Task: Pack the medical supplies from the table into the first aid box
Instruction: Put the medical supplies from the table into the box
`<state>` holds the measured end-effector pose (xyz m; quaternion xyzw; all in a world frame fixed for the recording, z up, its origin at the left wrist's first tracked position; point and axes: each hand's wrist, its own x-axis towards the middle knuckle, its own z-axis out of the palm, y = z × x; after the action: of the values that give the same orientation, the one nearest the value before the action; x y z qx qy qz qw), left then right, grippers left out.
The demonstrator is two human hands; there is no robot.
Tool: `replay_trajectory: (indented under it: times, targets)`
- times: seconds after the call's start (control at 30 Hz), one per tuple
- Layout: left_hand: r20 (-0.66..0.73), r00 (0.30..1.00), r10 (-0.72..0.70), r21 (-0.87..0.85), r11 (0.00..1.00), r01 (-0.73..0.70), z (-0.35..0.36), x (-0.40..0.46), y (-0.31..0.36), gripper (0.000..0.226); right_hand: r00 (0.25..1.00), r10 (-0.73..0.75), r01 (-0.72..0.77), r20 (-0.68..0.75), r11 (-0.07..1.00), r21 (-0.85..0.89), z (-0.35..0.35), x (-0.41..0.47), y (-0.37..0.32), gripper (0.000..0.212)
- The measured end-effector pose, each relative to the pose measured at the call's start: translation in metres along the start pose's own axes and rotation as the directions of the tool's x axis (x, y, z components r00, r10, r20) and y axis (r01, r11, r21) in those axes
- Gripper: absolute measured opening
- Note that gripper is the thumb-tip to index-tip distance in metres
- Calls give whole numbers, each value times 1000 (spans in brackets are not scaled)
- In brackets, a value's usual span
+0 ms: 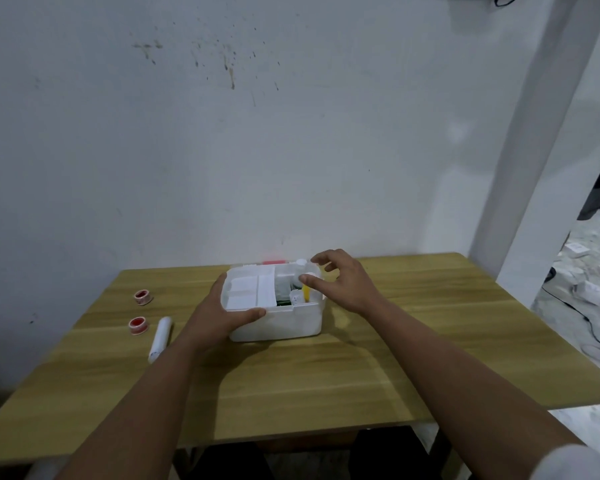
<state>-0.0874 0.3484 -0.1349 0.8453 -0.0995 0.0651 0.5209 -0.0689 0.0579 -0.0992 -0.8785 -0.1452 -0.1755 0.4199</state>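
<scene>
I judge the packing well along: my left hand (222, 311) grips the first aid box (276, 318) at frame centre on the worktop (395, 341), my right hand (340, 282), fingers loose and grasping nothing, hovers over its filled right compartment, while two red tape rolls (143, 297) and a white tube (160, 339) wait at left.

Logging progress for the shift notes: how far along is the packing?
Partly done. The first aid box already holds white packets and a yellow item. The right hand is placing a small white bottle; the left hand steadies the box. Two red tape rolls and a white tube remain outside.
</scene>
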Motion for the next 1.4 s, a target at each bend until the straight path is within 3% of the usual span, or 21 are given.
replay_trajectory:
  times: [0.2, 0.4, 0.57, 0.67, 0.73, 0.77, 0.8, 0.87, 0.93, 1.03, 1.1, 1.23, 1.4]
  targets:
    - [5, 1000, -19, 15, 1000, 19, -1, 1, -1, 101, 972, 118, -116, 205, 993, -24, 2, 6, 6, 99]
    - [9, 1000, -16, 24, 1000, 16, 0, 4, -1, 96, 966, 146, -153, 214, 988, 14, 3, 3, 7, 98]
    - [55, 999, 2, -28, 1000, 0, 3, 6, 1, 99, 925, 189, -192, 330, 981, -23, 3, 2, 8, 132]
    - [126, 992, 12, -70, 998, -3, 0, 3, 9, 93, 914, 212, -206, 346, 977, -54, -1, 2, 11, 141]
    - [108, 992, -73, -91, 992, 83, -9, 1, 12, 101, 915, 229, -226, 334, 973, -47, -3, 3, 15, 141]
    - [33, 989, -147, -88, 985, 149, -16, 1, 11, 108, 911, 237, -235, 337, 971, -45, -3, 3, 18, 141]
    - [-70, 977, -200, -61, 979, 196, -25, 1, 7, 106, 908, 239, -241, 344, 970, -39, -3, 3, 19, 142]
    - [-313, 924, -218, 124, 955, 268, -49, -2, -2, 76, 905, 231, -246, 358, 969, -4, -2, 1, 23, 142]
    - [-467, 868, -170, 393, 839, 376, -74, -9, -16, 44, 908, 219, -248, 358, 968, 36, -1, 0, 21, 138]
    - [-424, 863, -276, 606, 621, 497, -94, -18, -37, 35, 910, 220, -258, 352, 964, 63, -1, 0, 20, 143]
    - [-355, 855, -378, 651, 557, 517, -94, -21, -46, 34, 911, 222, -257, 347, 965, 59, 0, 0, 19, 155]
    - [-371, 859, -353, 585, 629, 512, -81, -18, -47, 27, 912, 229, -262, 342, 963, 54, 2, -1, 20, 152]
    - [-402, 876, -267, 322, 854, 409, -68, 15, 4, 36, 914, 248, -278, 322, 959, 50, 2, -2, 20, 150]
